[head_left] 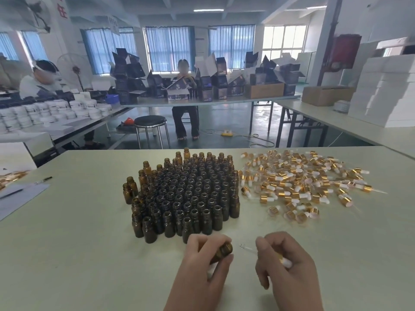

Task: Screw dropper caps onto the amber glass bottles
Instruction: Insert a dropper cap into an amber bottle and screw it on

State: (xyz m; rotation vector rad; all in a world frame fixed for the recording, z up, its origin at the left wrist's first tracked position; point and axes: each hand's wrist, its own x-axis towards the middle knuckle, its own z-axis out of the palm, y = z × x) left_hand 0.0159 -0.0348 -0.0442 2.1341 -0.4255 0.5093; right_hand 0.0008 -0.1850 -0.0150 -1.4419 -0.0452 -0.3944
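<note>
Left hand grips bottle, mouth tilted up-right. Right hand pinches dropper; its long axis slants, glass tip aimed up-left at bottle.

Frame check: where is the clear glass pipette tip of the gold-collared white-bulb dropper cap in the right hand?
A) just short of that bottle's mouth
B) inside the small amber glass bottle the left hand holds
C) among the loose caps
A: the pipette tip of the dropper cap in the right hand points at the amber bottle in the left hand, a gap showing before its mouth.
</note>
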